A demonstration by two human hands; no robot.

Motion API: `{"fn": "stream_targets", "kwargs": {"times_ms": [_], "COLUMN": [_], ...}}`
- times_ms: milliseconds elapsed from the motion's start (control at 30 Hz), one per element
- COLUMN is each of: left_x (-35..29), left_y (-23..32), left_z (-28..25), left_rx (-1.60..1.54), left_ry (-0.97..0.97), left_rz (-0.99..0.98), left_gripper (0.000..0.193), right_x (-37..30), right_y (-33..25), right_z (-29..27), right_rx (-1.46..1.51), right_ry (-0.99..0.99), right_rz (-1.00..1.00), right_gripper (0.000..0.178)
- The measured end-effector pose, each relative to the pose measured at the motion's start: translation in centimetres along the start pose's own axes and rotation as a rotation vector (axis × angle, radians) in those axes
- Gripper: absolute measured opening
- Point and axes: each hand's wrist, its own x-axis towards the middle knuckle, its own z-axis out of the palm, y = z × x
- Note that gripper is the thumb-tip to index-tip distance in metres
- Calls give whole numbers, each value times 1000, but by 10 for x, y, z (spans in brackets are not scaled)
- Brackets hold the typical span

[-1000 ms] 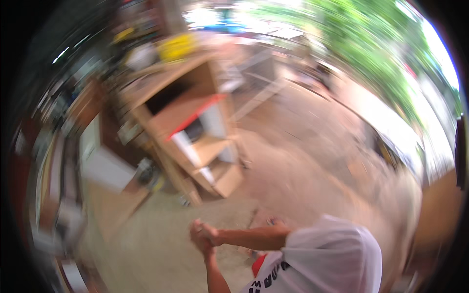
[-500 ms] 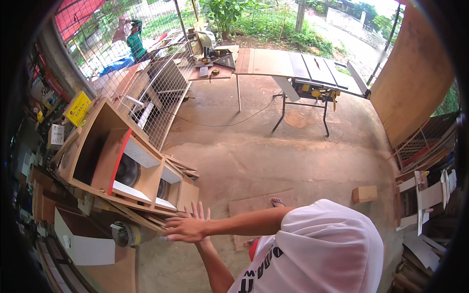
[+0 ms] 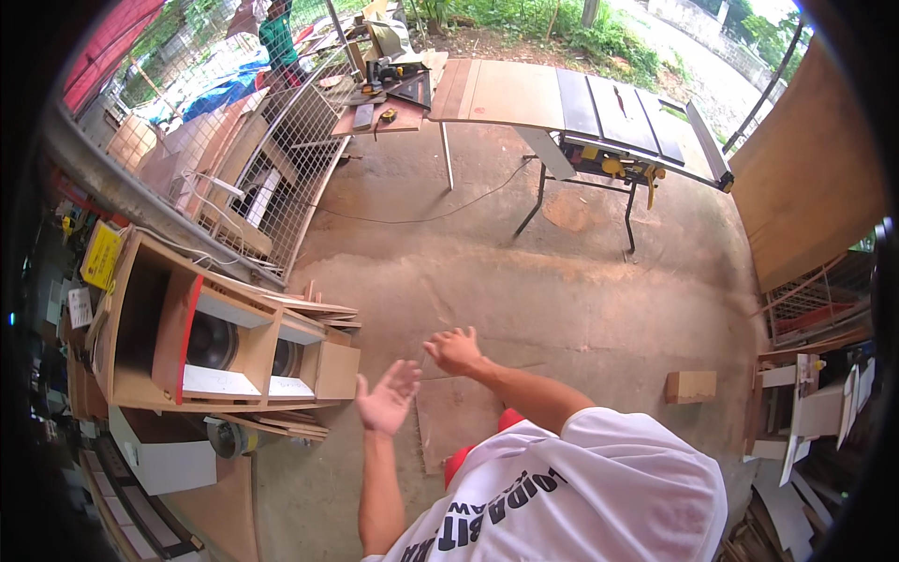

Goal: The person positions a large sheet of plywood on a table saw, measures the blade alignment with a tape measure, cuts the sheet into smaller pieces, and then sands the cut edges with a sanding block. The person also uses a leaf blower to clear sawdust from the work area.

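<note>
My left hand [image 3: 388, 399] is raised in the air, palm turned up, fingers spread and nothing in it. Ahead of it and to the right, my right hand [image 3: 455, 352] hangs back-side up, its fingers loosely bent and a little apart, also without anything in it. The two hands do not touch. Nearest my left hand is a long wooden speaker cabinet [image 3: 337, 373] lying to the left, with a red-edged panel [image 3: 189, 337] inside. Two dark speaker cones, one a larger round cone [image 3: 212, 345], show through its open bays. A thin wooden board [image 3: 448, 436] lies on the floor below my hands.
A table saw [image 3: 623, 117] on a folding stand joins a wooden worktop [image 3: 510, 94] at the back. A tape measure [image 3: 388, 116] lies at its left end. A wire-mesh gate [image 3: 290, 169] stands left; a wooden block [image 3: 691, 387] sits right. Behind the mesh is another person [image 3: 277, 42].
My hands, crossed close together near the cabinet before, have come apart; the right one has swung forward and to the right. The view has shifted, and my body has turned slightly.
</note>
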Motion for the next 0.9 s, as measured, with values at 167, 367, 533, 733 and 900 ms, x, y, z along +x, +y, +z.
{"fn": "stream_targets", "kwargs": {"times_ms": [167, 367, 533, 733, 900], "left_x": [-43, -237, -183, 15, 331], "left_y": [41, -4, -47, 68, 203], "left_z": [-31, -101, -186, -261, -144], "left_rx": [323, -148, 756, 1577, 1446], "left_ry": [580, 451, 1516, 1086, 626], "left_rz": [205, 1040, -68, -352, -35], "left_gripper": [81, 82, 70, 57, 40], "right_x": [-21, -184, -199, -36, 64], "right_y": [285, 419, 379, 248, 210], "right_z": [16, -31, -57, -62, -69], "right_rx": [-56, -616, 111, 666, 757], "right_ry": [-164, -573, 88, 217, -126], "right_rz": [318, 643, 1111, 1020, 857], "right_gripper": [22, 32, 36, 34, 36]}}
